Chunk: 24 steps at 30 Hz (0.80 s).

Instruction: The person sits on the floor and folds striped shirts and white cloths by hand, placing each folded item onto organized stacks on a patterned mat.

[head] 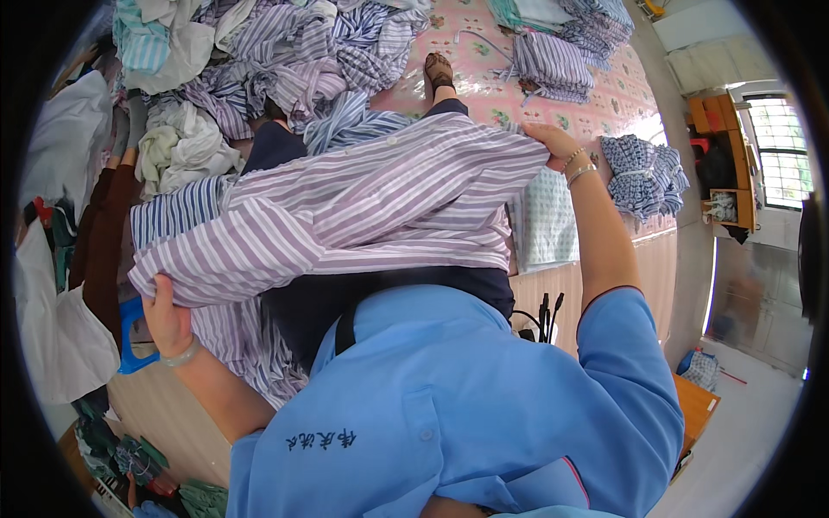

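A purple-and-white striped shirt point(388, 194) is stretched across my lap, its buttons along the far edge. My left hand point(167, 317) grips the end of one sleeve point(239, 249), thumb on top and fingers hidden beneath the cloth. At the opposite end, my right hand point(550, 144) pinches the striped fabric at its upper corner. Blue-and-white striped cloth point(178, 210) lies against the shirt's left part. More striped garments point(239, 337) are bunched beside my left thigh.
A large heap of striped garments point(291, 45) lies beyond my legs on a pink floral sheet point(479, 39). Folded striped stacks point(554, 65), a tied checked bundle point(641, 175) and pale checked cloth point(550, 220) are at the right. Another person's legs point(107, 220) and a blue plastic stool point(133, 337) are left.
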Available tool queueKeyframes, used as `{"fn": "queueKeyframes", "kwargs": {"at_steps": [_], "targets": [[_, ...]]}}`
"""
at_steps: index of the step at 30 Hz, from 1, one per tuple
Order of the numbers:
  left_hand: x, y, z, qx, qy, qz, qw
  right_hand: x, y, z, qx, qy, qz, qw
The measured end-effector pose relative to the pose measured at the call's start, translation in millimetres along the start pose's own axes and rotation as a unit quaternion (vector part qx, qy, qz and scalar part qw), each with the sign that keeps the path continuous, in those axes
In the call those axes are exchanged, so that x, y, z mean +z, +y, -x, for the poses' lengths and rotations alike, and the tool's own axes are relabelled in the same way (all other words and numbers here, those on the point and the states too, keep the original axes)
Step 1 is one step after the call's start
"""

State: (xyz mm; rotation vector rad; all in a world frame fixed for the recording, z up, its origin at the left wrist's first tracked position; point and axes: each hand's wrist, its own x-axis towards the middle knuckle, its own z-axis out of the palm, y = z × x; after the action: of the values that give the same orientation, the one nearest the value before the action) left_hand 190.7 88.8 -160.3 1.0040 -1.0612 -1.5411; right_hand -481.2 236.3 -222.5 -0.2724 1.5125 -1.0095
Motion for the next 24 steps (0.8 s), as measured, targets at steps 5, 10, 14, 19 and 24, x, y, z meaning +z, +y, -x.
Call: {"fn": "queueKeyframes", "kwargs": {"at_steps": [5,10,14,19,24], "targets": [[0,-1,1,-0.004,-0.01,-0.001,1.0,-17,-82,-34,-0.063,0.008,0.224,0.972],[-15,5,19,0.044,-0.003,0.018,0.999,50,-231,-7,-0.356,-0.027,0.133,0.924],[-1,16,22,0.128,0.055,0.065,0.988,102,-255,62,-0.581,-0.083,-0.027,0.809],[-2,30,24,0.105,0.043,0.099,0.989,57,-98,46,-0.405,-0.065,0.092,0.907],[3,27,9,0.062,0.06,0.098,0.991,0,62,9,-0.111,-0.012,0.075,0.991]]}}
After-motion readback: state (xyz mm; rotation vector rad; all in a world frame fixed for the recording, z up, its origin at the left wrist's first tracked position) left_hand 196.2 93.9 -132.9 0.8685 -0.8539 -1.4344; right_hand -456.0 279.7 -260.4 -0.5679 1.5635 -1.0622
